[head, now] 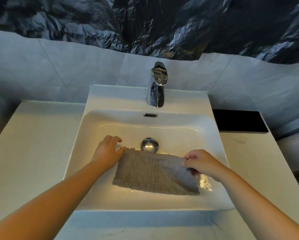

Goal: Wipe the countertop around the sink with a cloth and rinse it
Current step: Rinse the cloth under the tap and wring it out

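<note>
Where a pale tiled wall (41, 66) meets dark rock-patterned covering, one white desk (32, 135) surrounds one rectangular sink (96, 97). One grey cloth (154, 174) lies spread in the basin, its long axis running left to right and its far edge just beside the one drain plug (149, 144). One black mat (238, 121) lies on the desk at the right. The left hand (109, 149) pinches the cloth's far left corner and the right hand (200, 161) pinches its far right corner. One chrome tap (157, 85) points at the basin.
</note>
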A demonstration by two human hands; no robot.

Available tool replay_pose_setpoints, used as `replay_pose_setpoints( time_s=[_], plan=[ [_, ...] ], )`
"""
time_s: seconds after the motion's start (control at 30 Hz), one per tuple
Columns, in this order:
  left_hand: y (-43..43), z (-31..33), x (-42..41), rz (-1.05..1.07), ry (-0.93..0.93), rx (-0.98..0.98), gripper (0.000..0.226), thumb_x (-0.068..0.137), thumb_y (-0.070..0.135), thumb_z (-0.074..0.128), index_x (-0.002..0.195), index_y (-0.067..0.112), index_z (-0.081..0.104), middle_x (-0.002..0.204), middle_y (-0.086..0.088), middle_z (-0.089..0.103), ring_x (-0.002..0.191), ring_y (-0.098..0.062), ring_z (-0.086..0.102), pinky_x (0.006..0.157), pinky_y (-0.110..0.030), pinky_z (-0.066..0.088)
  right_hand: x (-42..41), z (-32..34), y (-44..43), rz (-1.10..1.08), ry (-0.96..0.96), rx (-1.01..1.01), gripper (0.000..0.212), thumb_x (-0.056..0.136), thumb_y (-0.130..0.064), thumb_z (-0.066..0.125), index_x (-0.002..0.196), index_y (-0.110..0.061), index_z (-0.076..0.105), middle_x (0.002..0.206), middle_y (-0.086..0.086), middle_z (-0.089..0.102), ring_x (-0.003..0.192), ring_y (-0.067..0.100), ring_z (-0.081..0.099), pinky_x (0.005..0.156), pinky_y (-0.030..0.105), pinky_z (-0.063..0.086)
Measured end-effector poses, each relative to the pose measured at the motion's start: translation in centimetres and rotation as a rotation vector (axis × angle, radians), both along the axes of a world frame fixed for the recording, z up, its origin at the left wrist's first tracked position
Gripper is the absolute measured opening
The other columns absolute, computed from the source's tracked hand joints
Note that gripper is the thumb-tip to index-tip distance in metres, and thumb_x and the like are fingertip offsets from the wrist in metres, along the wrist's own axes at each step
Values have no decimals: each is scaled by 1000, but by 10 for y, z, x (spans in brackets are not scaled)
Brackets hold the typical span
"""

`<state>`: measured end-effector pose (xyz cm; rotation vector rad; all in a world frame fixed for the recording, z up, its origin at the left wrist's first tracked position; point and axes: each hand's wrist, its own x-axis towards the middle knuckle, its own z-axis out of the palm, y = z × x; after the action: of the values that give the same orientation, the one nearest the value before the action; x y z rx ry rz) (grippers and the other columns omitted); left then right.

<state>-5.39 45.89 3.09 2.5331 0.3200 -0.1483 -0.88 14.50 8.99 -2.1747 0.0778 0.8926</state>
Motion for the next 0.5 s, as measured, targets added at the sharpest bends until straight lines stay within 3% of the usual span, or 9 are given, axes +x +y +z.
replay_pose_setpoints(
  time_s=[0.13, 0.2, 0.33, 0.4, 0.43, 0.5],
  plan=[
    [13, 5, -18, 35, 7, -37, 18, 90, 27, 56, 106, 19, 62, 114, -3, 56, 94, -17, 56, 84, -27, 44, -7, 29, 42, -115, 197, 200, 27, 85, -2, 64, 109, -12, 58, 72, 10, 64, 57, 17, 61, 57, 25, 54],
    [21, 10, -26, 79, -14, -99, 10, 89, 23, 58, 98, 22, 63, 109, -3, 59, 87, -13, 56, 80, -26, 45, -8, 36, 70, -144, 245, 272, 28, 88, 2, 58, 112, -12, 55, 74, 12, 65, 62, 20, 66, 60, 26, 58],
    [40, 27, -44, 136, -20, -159, 15, 91, 25, 57, 103, 21, 66, 104, 4, 59, 88, -10, 58, 78, -22, 41, -9, 30, 134, -198, 302, 404, 22, 93, 4, 50, 114, 0, 57, 92, 19, 65, 74, 23, 69, 67, 26, 59],
    [49, 34, -54, 164, -11, -174, 15, 91, 26, 57, 103, 22, 65, 101, 6, 61, 89, -10, 58, 79, -23, 42, -10, 18, 160, -241, 400, 481, 31, 94, 3, 49, 125, -4, 48, 106, 23, 62, 83, 27, 69, 77, 32, 59],
    [53, 36, -58, 172, -9, -181, 14, 92, 26, 57, 103, 23, 65, 99, 6, 62, 88, -10, 58, 79, -23, 41, -10, 10, 168, -236, 418, 466, 39, 94, 2, 49, 130, -10, 42, 111, 24, 59, 86, 30, 68, 80, 35, 58],
    [55, 38, -64, 176, -13, -195, 12, 92, 26, 56, 100, 23, 64, 95, 6, 62, 86, -10, 58, 77, -23, 40, -8, -3, 171, -149, 274, 271, 43, 94, 0, 49, 134, -12, 41, 115, 23, 58, 87, 29, 68, 80, 36, 57]
  ],
)
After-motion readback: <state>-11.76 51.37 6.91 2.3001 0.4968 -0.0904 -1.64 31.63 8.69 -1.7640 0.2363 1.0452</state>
